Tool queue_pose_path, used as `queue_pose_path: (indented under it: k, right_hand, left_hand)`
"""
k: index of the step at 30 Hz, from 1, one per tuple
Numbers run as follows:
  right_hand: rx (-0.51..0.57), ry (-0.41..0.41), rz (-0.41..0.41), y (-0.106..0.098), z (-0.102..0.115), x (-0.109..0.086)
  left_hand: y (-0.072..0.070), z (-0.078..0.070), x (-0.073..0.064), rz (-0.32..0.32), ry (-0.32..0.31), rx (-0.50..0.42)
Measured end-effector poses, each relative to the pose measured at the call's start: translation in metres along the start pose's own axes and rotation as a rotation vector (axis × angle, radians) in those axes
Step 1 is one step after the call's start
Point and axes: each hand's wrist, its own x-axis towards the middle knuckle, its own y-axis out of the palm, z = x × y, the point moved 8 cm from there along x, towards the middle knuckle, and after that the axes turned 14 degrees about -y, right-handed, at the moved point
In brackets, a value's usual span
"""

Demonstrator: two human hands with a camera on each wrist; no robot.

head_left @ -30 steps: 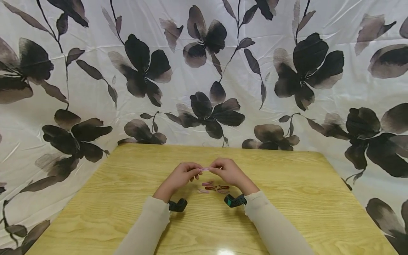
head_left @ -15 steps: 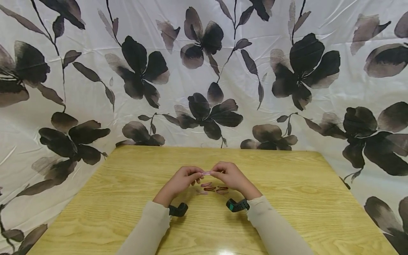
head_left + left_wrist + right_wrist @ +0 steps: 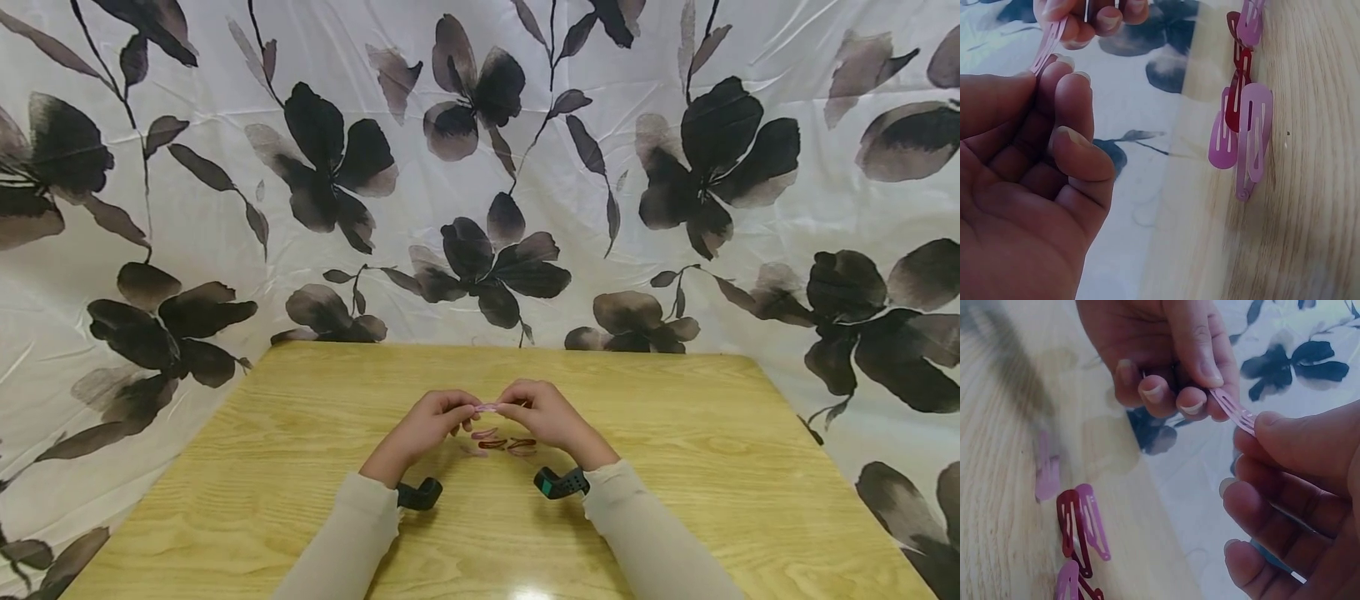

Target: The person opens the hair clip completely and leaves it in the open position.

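Both hands pinch one pink snap hair clip between them, raised over the table. My left hand has one end between thumb and index finger. At the other end, my right hand pinches it the same way, its remaining fingers loosely curled below. In the left wrist view the held clip shows as a narrow slotted strip, its ends covered by fingertips. Under the hands lie several more hair clips: a dark red clip, a magenta clip and a pale pink clip, which stands sprung open.
The wooden table has a white floral cloth hanging behind its far edge. Dark straps with small devices circle both wrists, the left device and right device sitting near the table.
Since a second ago both hands have come slightly lower in the head view, still pinching the pink hair clip. The clips on the table have not moved.
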Motion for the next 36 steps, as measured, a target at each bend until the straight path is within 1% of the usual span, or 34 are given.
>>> queue_pose_path:
  k: [3,9,16,21,26,31,32,36]
  right_hand:
    - [0.013,0.003,-0.005,0.0003,-0.0001,0.0000]
    - [0.029,0.000,-0.024,0.0001,-0.0021,-0.0002]
    - [0.064,-0.009,-0.026,0.0012,-0.0040,-0.0003]
    - [0.088,-0.003,-0.029,0.0015,-0.0054,-0.0011]
    - [0.091,-0.017,-0.033,0.0012,-0.0050,-0.0013]
    - [0.098,-0.041,-0.041,0.0011,-0.0044,-0.0012]
    - [0.097,-0.038,-0.041,0.0004,-0.0007,-0.0015]
    - [0.085,-0.039,-0.032,0.0012,-0.0008,-0.0009]
  left_hand:
    - [0.0000,-0.0007,-0.0005,0.003,0.011,-0.002]
    - [-0.0002,-0.0006,0.0000,0.005,0.012,-0.011]
    - [-0.0003,-0.0027,-0.0015,0.017,0.024,-0.004]
    - [0.0002,-0.0019,-0.0005,0.028,0.014,-0.009]
    - [0.0007,-0.0021,0.0007,0.041,0.019,-0.027]
    - [0.0017,-0.0020,0.0019,0.060,0.039,-0.047]
    - [0.0018,-0.0016,0.0018,0.064,0.040,-0.054]
    - [0.0006,0.0005,0.0007,0.066,0.044,-0.055]
